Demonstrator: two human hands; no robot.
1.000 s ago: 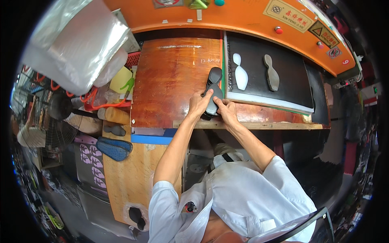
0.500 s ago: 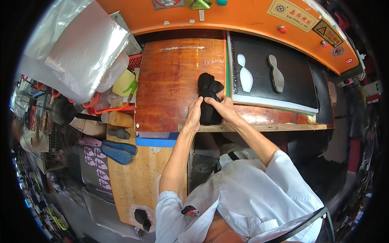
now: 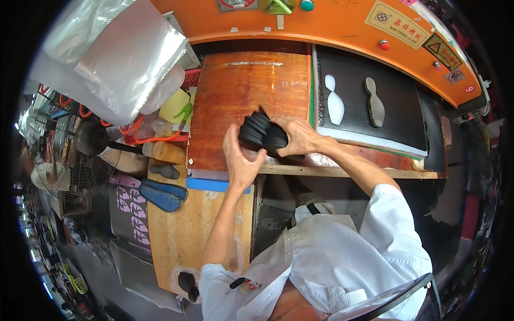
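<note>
A stack of black sole-shaped sheets (image 3: 258, 131) is between my hands over the front of the reddish-brown wooden board (image 3: 230, 96); its layers are fanned apart at the top. My right hand (image 3: 297, 136) grips the stack's right end, thumb on the near side and fingers over the far side. At the left end, my left hand (image 3: 242, 159) curves round the sheets with its thumb below and fingers up along the edge. The lower sheets are partly hidden by my hands.
Right of the board, a black pad (image 3: 350, 80) bears a sole-shaped metal cutting die (image 3: 375, 101) and a white sole shape (image 3: 334, 104). An orange machine (image 3: 321, 24) spans the back. At left are plastic bags (image 3: 118, 69), a fan (image 3: 88, 138) and blue soles (image 3: 163, 195) on a lower table.
The black stack has turned from upright to slanting, and its sheets have fanned out. My left hand moved left to its left end; my right hand shifted to its right end.
</note>
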